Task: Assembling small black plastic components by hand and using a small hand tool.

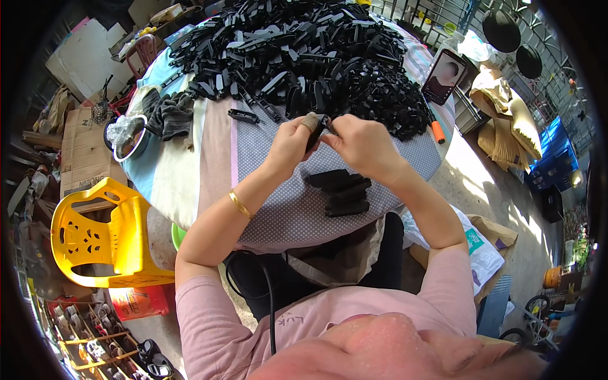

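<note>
Over the near part of the table, my left hand (290, 144) is closed around a dark, elongated black plastic part (318, 132). A tan wrap covers one of its fingertips. My right hand (367, 145) meets it from the other side, fingers curled and pinching at the part's upper end; what lies under those fingertips is hidden. Just below my hands, several similar black pieces (342, 192) lie side by side on the dotted cloth. One single black piece (243, 116) rests left of my hands. Beyond them rises a large heap of black plastic parts (297, 47).
A phone (443, 77) stands at the table's right edge, near an orange handle (437, 132). Dark gloves (170, 114) and a basin (132, 149) with a plastic bag are on the left. A yellow chair (130, 237) stands left of me; sacks (506, 126) are at the right.
</note>
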A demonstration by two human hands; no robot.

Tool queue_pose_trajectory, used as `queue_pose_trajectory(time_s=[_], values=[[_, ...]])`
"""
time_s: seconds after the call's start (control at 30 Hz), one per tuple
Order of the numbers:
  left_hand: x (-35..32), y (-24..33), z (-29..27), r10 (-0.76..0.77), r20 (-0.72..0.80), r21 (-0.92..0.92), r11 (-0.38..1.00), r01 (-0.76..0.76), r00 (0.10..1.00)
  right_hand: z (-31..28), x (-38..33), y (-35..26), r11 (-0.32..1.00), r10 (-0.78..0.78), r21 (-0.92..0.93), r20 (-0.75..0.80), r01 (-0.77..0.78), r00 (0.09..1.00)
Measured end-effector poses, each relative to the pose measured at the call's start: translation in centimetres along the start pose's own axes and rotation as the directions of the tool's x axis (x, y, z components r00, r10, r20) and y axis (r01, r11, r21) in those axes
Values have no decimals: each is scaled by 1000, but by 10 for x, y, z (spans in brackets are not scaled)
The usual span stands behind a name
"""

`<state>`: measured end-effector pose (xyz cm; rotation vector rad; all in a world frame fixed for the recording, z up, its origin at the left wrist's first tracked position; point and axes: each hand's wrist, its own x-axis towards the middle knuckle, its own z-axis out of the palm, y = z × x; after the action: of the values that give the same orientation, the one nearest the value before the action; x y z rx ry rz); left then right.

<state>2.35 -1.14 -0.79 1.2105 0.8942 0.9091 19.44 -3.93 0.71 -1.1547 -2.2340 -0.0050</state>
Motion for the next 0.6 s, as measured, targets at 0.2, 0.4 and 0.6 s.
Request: queue_pose_trajectory(time_s=[0.2,0.4,0.6], values=[[-7,10,7,-54,235,-198,975,102,971,-7,4,20,529,282,740,308,-415,909],[1,3,2,-56,204,15,998,54,977,13,1,31,582,198,753,235,-307,951],[-4,-4,1,96,276,713,646,-271,956,14,-3,71,987,38,156,-23,-34,999]])
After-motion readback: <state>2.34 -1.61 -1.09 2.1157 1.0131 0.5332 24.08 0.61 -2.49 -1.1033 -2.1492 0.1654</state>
